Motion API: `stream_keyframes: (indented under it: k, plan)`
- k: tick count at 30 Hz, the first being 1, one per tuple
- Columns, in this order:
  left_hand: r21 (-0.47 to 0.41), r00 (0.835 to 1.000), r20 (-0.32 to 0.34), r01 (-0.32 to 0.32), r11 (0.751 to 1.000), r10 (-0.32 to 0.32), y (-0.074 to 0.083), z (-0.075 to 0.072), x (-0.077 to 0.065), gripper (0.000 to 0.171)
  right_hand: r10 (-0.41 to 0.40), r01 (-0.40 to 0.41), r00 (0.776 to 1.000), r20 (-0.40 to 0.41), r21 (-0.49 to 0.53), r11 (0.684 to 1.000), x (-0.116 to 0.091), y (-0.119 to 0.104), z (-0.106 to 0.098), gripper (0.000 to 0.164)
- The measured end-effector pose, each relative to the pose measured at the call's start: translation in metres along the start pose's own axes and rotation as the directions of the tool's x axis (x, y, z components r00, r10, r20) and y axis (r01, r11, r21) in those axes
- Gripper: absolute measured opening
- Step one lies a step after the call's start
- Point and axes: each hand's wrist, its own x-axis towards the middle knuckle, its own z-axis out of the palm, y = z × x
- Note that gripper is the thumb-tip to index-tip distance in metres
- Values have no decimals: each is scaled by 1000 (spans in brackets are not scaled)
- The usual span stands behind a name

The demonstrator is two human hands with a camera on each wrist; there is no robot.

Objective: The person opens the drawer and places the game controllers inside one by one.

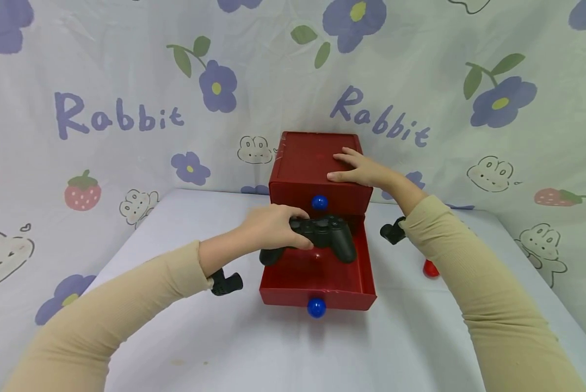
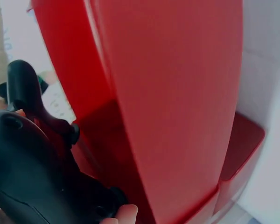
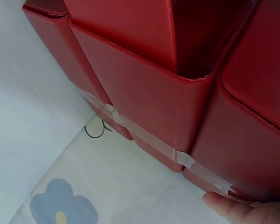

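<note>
Currently: left grip [image 1: 275,226] curled round black controller [image 1: 322,234], over pulled-out drawer [image 1: 288,298] | right grip [image 1: 363,170] spread, resting on red cabinet [image 1: 304,158] | advice: level the controller, clear both handles of drawer walls, steady red cabinet lightly.

gamepad [image 1: 342,243] in left fingers [image 1: 298,212]: matt black plastic. drawer [image 1: 341,300] beneath them: smooth, slightly glossy. blue knob [image 1: 319,203] just beyond: shiny.

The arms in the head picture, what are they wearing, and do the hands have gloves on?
The left sleeve and right sleeve are long, plain beige and snug, with wrinkles. A small black gadget sits at each wrist, left gadget and right gadget. The left hand and right hand wear no gloves.
</note>
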Motion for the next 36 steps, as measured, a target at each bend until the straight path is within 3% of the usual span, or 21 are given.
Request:
stream_keyframes:
  k: [7,14,22,36]
  plan:
    - [-23,1000,30,-6,1000,7,2,10,9,52,-5,4,1000,-9,-7,1000,1,3,0,76]
    - [20,996,88,23,1000,-25,2,23,16,54,4,-4,1000,-8,1,1000,-1,1,1,77]
    - [24,991,132,-10,1000,7,4,35,19,53,1,-2,1000,-16,-14,1000,0,1,1,77]
    - [26,981,196,1,1000,-6,4,44,19,66,-1,1,1000,-13,-9,1000,1,0,0,77]
